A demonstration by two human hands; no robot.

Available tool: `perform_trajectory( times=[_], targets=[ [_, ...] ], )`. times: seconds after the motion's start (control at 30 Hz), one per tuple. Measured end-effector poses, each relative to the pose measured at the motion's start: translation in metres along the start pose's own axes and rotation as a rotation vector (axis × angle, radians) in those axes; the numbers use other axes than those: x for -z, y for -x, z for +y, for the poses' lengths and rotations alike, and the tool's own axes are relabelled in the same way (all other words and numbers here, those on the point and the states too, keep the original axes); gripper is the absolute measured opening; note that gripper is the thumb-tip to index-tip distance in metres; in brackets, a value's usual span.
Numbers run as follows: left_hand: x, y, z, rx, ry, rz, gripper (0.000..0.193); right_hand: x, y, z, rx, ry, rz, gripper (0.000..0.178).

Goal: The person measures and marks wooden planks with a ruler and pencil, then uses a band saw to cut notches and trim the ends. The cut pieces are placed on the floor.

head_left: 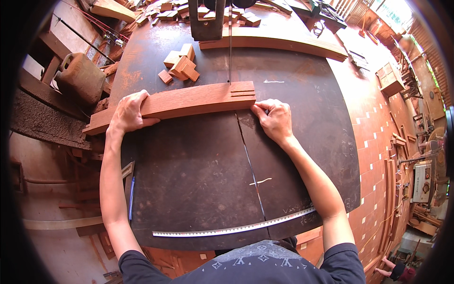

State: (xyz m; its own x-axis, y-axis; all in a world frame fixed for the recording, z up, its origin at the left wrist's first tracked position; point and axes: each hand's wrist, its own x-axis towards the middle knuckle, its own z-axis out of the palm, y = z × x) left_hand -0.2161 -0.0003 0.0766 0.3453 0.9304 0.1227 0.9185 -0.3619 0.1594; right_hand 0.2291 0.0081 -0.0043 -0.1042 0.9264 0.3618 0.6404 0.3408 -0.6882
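A long reddish-brown wooden beam [189,102] lies across the dark saw table [189,175]. Two parallel slots show in the top of its right end. The thin band saw blade [230,57] stands upright against the beam's far side, near those slots. My left hand [128,112] is wrapped over the beam toward its left end, thumb on the near face. At the beam's right end my right hand [274,116] is closed, its fingertips pressed to the end corner; its other fingers are curled under.
Several small wood blocks [182,64] lie behind the beam, and a curved timber [279,42] lies farther back. The saw's guide post [206,21] hangs above. A measuring strip [213,232] runs along the near edge. A brown jerrycan [80,78] stands left; another person [402,273] shows lower right.
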Motion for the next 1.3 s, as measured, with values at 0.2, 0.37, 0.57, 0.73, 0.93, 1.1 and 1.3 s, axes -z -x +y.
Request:
perform_trajectory(
  times=[0.2,0.37,0.57,0.73,0.93,1.1,1.3],
  targets=[
    [-0.0013,-0.0014,-0.0021,-0.005,-0.013,-0.002,0.067,0.0008,-0.0018,-0.0017,-0.002,0.011,-0.018,0.018],
    [-0.0020,-0.0009,-0.0028,0.019,-0.005,-0.011,0.067,0.0011,-0.0028,-0.0033,-0.015,0.007,-0.021,0.019],
    [0.0014,-0.0023,0.0010,0.003,-0.036,-0.007,0.067,0.0007,-0.0039,-0.0050,-0.024,0.011,-0.016,0.019],
    [-0.0006,-0.0027,-0.0021,0.007,-0.021,-0.013,0.067,0.0000,-0.0042,-0.0062,-0.034,0.005,-0.004,0.020],
    [-0.0007,-0.0032,-0.0022,0.003,-0.030,-0.005,0.067,-0.0022,-0.0053,-0.0055,-0.029,0.009,0.009,0.019],
    [-0.0021,-0.0035,-0.0040,0.004,-0.023,-0.005,0.067,-0.0008,-0.0061,-0.0017,-0.032,-0.014,-0.020,0.019],
    [-0.0022,-0.0001,-0.0047,-0.047,-0.004,0.025,0.066,0.0009,-0.0036,0.0027,-0.010,-0.042,-0.022,0.018]
  ],
)
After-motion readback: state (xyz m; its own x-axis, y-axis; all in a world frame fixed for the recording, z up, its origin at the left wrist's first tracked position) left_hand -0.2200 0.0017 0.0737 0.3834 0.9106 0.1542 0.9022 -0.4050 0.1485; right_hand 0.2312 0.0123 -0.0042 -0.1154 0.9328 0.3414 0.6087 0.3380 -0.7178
